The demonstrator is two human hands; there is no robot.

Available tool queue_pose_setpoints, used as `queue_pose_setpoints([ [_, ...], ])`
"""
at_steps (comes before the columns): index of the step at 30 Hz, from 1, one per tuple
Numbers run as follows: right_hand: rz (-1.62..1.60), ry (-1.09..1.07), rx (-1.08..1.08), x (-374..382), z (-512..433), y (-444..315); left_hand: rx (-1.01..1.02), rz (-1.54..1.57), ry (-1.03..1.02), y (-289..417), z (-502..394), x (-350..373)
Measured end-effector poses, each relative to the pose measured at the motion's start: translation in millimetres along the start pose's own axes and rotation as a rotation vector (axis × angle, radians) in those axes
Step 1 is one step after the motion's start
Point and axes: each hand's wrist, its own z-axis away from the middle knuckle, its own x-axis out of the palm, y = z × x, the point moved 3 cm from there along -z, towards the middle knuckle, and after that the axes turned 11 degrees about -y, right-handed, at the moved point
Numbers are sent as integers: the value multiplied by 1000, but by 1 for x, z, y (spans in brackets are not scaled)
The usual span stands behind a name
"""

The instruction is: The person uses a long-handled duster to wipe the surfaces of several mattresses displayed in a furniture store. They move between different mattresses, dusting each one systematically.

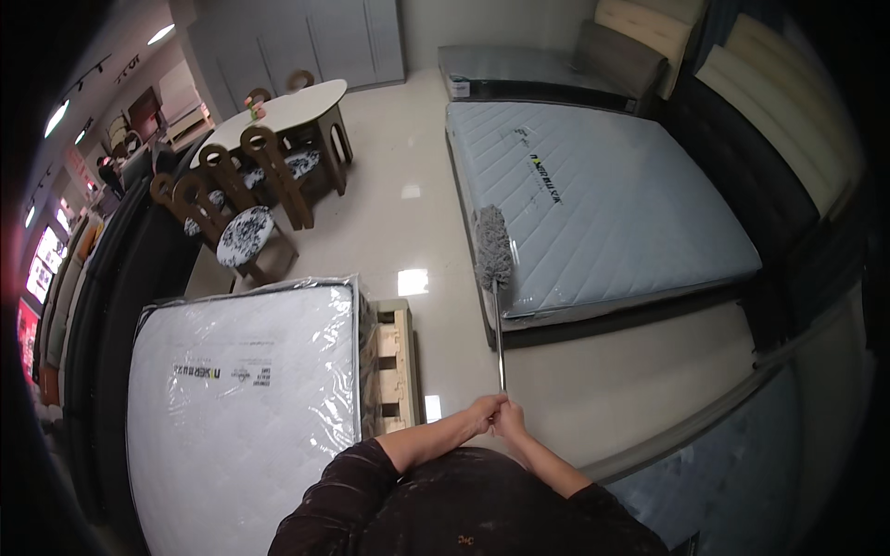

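Both of my hands grip the metal pole (500, 347) of a duster, close together in front of my body. My left hand (485, 411) and my right hand (511, 419) are both closed around its lower end. The pole points away from me, and its fluffy grey duster head (494, 247) is at the near left edge of a pale blue mattress (598, 201). Whether the fibres press on the mattress or hang just beside it, I cannot tell. That mattress lies on a dark bed base.
A plastic-wrapped white mattress (243, 389) lies at the left beside a wooden slatted frame (394, 368). Beyond it stand a white-topped table (285, 115) and several wooden chairs (245, 236). Headboards (744, 146) lean at the right. Another mattress (716, 472) is at the lower right. A person (110, 174) is far off.
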Motion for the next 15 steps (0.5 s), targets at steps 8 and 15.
queue_pose_setpoints([
  [8, -35, 176, 41, -78, -28, -44, -111, -38, -60, 41, -45, 70],
  [15, 112, 236, 78, -138, -61, -16, -300, -85, -255, 55, -86, 84],
])
